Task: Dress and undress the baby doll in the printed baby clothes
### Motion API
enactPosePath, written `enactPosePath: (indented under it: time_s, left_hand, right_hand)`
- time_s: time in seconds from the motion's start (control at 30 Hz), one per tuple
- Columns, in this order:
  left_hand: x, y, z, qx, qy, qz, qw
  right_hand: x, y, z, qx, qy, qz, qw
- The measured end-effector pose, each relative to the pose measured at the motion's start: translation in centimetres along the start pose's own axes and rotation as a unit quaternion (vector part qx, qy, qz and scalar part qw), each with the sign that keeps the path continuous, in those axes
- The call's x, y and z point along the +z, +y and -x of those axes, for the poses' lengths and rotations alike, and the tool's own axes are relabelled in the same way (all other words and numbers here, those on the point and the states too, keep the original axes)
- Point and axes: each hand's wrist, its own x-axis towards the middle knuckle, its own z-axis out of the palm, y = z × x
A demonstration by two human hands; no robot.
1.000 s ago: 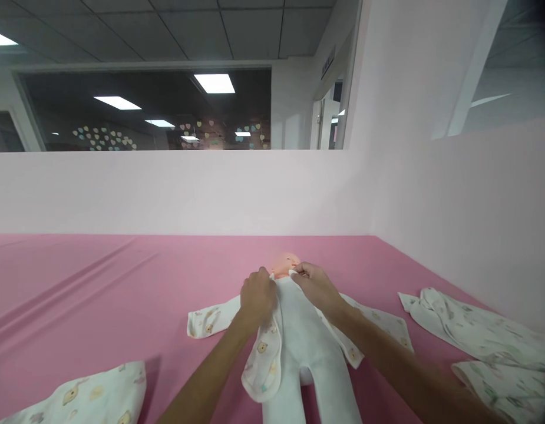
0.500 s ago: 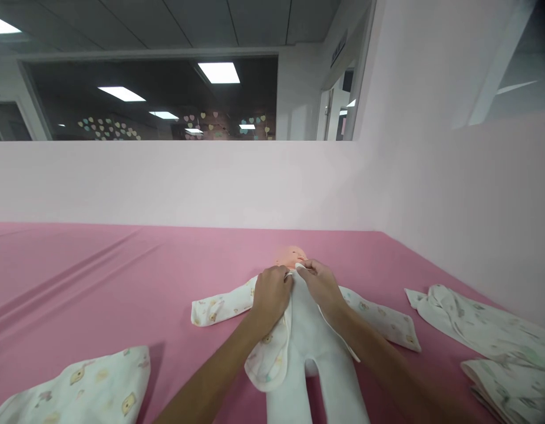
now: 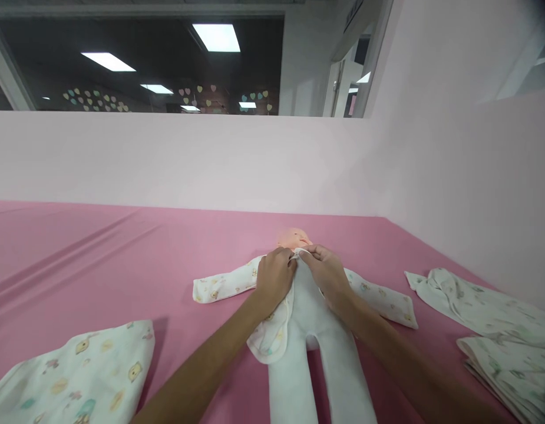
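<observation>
A baby doll [image 3: 294, 237] lies on its back on a pink surface, its white-covered body and legs pointing toward me. It wears a patterned white baby shirt [image 3: 228, 282] with the sleeves spread sideways and the front lying open. At the neck, my left hand [image 3: 276, 274] is closed on the shirt's edge on the left side. My right hand [image 3: 327, 272] pinches the shirt's white edge just beside it, thumb and fingers together. Both hands meet below the doll's chin and cover part of the collar; the exact fastening there is hidden.
A folded patterned cloth [image 3: 91, 371] lies at the near left. On the right are a crumpled patterned garment [image 3: 479, 306] and folded cloths [image 3: 515, 368]. A white wall [image 3: 179, 162] borders the pink surface [image 3: 135, 253] at the back and right.
The camera view has tilted downward, so everything sits higher in the picture. My right hand has brought the shirt's edge closer to my left hand at the neck.
</observation>
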Motion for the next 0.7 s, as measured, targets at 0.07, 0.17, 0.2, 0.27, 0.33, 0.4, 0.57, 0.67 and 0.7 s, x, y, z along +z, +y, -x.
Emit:
enactPosePath:
  time_s: [0.07, 0.17, 0.2, 0.27, 0.33, 0.4, 0.57, 0.67, 0.7]
  left_hand:
    - [0.1, -0.1, 0.0, 0.002, 0.003, 0.004, 1.000]
    - [0.3, -0.2, 0.1, -0.003, 0.008, 0.014, 1.000]
    - [0.3, -0.3, 0.1, -0.009, 0.009, 0.023, 1.000]
    - [0.4, -0.5, 0.1, -0.029, 0.006, 0.055, 0.998]
    - [0.4, -0.7, 0.0, -0.052, -0.007, 0.104, 0.993]
    - [0.1, -0.9, -0.1, -0.066, -0.034, 0.167, 0.983]
    - [-1.6, -1.8, -0.3, -0.100, -0.164, 0.364, 0.912]
    - [-2.5, -2.4, -0.4, -0.136, -0.219, 0.437, 0.862]
    - [-2.5, -2.5, -0.4, -0.148, -0.224, 0.449, 0.852]
  right_hand:
    - [0.1, -0.1, 0.2, -0.022, -0.004, 0.043, 0.999]
    - [0.4, -0.6, 1.0, -0.064, -0.010, 0.126, 0.990]
    - [0.6, -0.8, 1.4, -0.079, -0.012, 0.159, 0.984]
    - [0.9, -1.0, 2.2, -0.108, -0.021, 0.220, 0.969]
    - [1.2, -1.2, 2.8, -0.130, -0.028, 0.263, 0.956]
    - [1.3, -1.2, 3.0, -0.144, -0.032, 0.283, 0.948]
    - [1.3, -1.0, 2.8, -0.149, -0.036, 0.311, 0.938]
    - [1.3, -1.2, 2.8, -0.153, -0.047, 0.320, 0.934]
    - [1.3, -1.3, 2.9, -0.154, -0.050, 0.320, 0.933]
